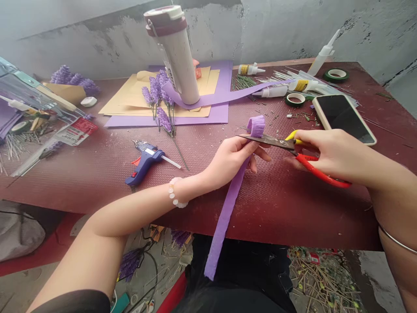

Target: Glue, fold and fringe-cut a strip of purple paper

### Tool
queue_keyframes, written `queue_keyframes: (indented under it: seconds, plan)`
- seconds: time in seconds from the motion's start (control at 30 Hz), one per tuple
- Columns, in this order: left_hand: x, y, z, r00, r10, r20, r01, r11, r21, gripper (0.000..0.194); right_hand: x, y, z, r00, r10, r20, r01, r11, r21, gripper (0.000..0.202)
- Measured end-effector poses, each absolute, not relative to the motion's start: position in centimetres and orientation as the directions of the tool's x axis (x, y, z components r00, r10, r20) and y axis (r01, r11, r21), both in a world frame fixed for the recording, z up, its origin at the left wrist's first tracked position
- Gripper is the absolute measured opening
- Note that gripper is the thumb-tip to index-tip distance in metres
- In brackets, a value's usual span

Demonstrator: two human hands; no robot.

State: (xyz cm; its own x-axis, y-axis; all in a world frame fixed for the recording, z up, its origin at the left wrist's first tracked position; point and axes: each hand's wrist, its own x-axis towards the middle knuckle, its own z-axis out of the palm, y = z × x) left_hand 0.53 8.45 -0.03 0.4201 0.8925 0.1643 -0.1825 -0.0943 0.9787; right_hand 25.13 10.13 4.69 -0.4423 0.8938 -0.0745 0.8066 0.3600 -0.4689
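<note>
A long purple paper strip (224,217) is pinched in my left hand (234,158), its tail hanging past the table's front edge. Above my fingers the strip's upper end curls into a fringed loop. My right hand (329,152) grips scissors (276,141) by their red and yellow handles. The blades lie across the strip just over my left thumb; whether they are cutting through it I cannot tell. To the left of my left hand lies a blue glue gun (145,163) with a glue stick poking out. Purple flower sprigs (159,95) rest behind it.
A tall white tumbler (179,56) stands on brown and purple paper sheets (130,98). At the back right are glue bottles (322,54), green tape rolls (295,99), wires and a phone (345,117). A clear container (35,95) stands at left. Clippings litter the floor (322,282).
</note>
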Motion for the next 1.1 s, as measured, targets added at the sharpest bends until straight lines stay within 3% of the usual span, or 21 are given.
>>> queue_keyframes:
  seconds: [0.17, 0.53, 0.73, 0.83, 1.1]
  plan:
    - [0.5, 8.3, 0.1, 0.412, 0.904, 0.111, -0.134, -0.061, 0.989, 0.031, 25.1, 10.0, 4.9, -0.425, 0.905, -0.02, 0.837, 0.385, -0.39, 0.023]
    - [0.6, 8.4, 0.1, 0.424, 0.903, 0.077, -0.131, -0.023, 0.991, 0.035, 25.1, 9.9, 5.2, -0.447, 0.894, -0.025, 0.837, 0.407, -0.366, 0.028]
    - [0.5, 8.1, 0.2, 0.491, 0.864, 0.114, -0.201, -0.015, 0.979, 0.036, 26.3, 10.6, 4.7, -0.565, 0.813, -0.142, 0.739, 0.421, -0.526, 0.044]
    - [0.5, 7.8, 0.2, 0.511, 0.851, 0.125, -0.243, 0.003, 0.97, 0.04, 26.5, 10.5, 4.9, -0.579, 0.789, -0.207, 0.71, 0.362, -0.604, 0.042]
    - [0.4, 7.6, 0.4, 0.526, 0.838, 0.145, -0.257, -0.006, 0.966, 0.04, 26.6, 10.3, 5.0, -0.584, 0.781, -0.22, 0.675, 0.317, -0.666, 0.037]
